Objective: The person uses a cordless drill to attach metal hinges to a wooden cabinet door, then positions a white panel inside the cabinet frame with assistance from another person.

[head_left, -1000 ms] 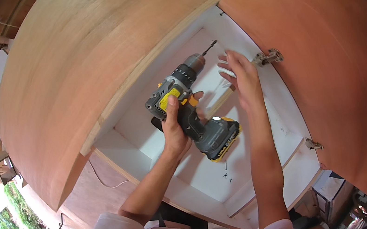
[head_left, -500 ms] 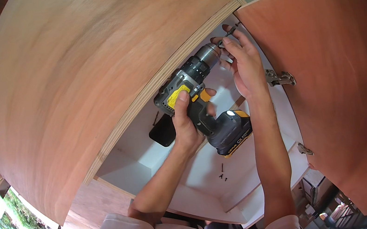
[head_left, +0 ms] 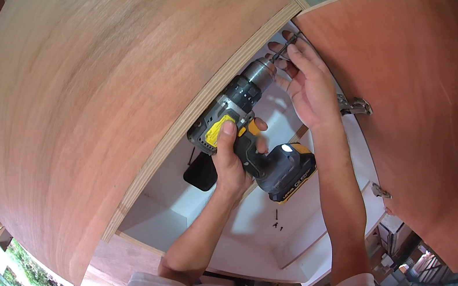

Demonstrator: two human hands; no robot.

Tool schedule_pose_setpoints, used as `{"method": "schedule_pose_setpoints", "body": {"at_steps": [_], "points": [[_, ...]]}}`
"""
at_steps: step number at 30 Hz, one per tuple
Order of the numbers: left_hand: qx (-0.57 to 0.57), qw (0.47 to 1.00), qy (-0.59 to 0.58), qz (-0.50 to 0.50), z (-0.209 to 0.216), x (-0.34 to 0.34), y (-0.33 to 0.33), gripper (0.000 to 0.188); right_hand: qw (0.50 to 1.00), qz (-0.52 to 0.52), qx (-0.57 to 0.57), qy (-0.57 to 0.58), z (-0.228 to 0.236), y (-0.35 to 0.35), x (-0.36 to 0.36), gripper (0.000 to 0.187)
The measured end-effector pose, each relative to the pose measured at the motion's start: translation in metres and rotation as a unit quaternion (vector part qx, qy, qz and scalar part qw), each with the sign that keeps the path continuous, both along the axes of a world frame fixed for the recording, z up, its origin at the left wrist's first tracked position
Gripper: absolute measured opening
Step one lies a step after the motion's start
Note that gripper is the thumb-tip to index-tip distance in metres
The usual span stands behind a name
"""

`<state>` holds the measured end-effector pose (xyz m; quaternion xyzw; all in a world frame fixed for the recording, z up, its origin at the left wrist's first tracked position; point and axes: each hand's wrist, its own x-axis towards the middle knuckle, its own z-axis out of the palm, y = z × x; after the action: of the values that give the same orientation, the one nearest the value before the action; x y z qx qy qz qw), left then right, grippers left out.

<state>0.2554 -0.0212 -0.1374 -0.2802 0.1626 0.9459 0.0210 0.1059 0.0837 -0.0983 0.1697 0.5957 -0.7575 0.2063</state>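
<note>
My left hand (head_left: 229,163) is closed round the handle of a cordless drill (head_left: 241,93), a finger by its orange trigger and the thumb on the yellow label. A long thin bit (head_left: 282,52) runs from the chuck to the upper corner of a white-lined cabinet (head_left: 162,211), next to the door edge. My right hand (head_left: 314,96) is closed at the fingertips on the bit near its front end, the other fingers loosely curled. Whether a screw sits at the tip is too small to tell.
The reddish wooden door (head_left: 416,99) stands open at the right on metal hinges (head_left: 356,106). A broad plywood panel (head_left: 134,92) fills the upper left. Inside the cabinet lie a black flat object (head_left: 200,173) and several small screws (head_left: 277,221).
The drill has shifted slightly left and down. My right fingertips have slid along the bit, away from the chuck and closer to its tip. My left hand keeps its grip.
</note>
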Motion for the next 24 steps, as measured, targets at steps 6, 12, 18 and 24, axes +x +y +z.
{"method": "schedule_pose_setpoints", "body": {"at_steps": [6, 12, 18, 24], "points": [[0.003, 1.000, -0.004, 0.004, 0.000, 0.001, 0.001, 0.053, 0.995, -0.059, -0.078, -0.032, -0.004, 0.000, -0.011, 0.031], [-0.009, 1.000, -0.006, -0.001, 0.001, 0.002, -0.002, 0.053, 0.995, -0.068, -0.064, -0.030, -0.007, -0.006, -0.013, 0.032], [-0.009, 1.000, -0.005, -0.014, -0.001, 0.005, -0.004, 0.055, 0.993, -0.093, -0.055, -0.049, -0.005, -0.008, -0.014, 0.034], [-0.023, 0.999, -0.025, -0.035, 0.005, 0.012, -0.002, 0.062, 0.990, -0.100, -0.041, -0.088, -0.002, -0.008, -0.020, 0.031]]}}
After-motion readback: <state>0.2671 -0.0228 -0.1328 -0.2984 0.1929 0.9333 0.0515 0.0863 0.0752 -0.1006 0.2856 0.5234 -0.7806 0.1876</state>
